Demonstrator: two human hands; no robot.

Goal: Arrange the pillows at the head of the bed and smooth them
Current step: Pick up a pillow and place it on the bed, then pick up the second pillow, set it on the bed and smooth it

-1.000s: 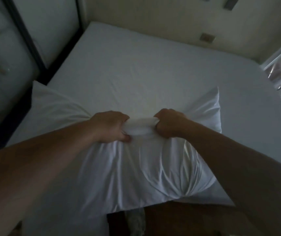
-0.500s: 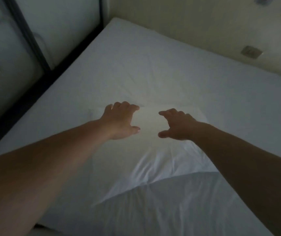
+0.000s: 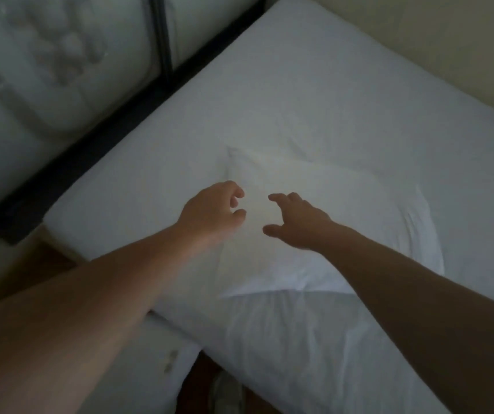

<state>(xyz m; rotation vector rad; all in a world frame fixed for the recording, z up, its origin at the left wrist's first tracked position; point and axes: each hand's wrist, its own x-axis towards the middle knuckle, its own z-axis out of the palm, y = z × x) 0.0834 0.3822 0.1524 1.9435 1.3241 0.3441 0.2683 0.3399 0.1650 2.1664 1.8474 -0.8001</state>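
pillow (image 3: 323,234) lies flat on the bed (image 3: 299,100) | I see left hand (image 3: 209,213) and right hand (image 3: 299,225) over it, fingers apart, gripping nothing

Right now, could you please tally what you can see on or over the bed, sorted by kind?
Pillows: 1, the white pillow lying on the mattress.
Hands: 2, the left hand and right hand, both open over the pillow.
Mattresses: 1.
Total: 4.
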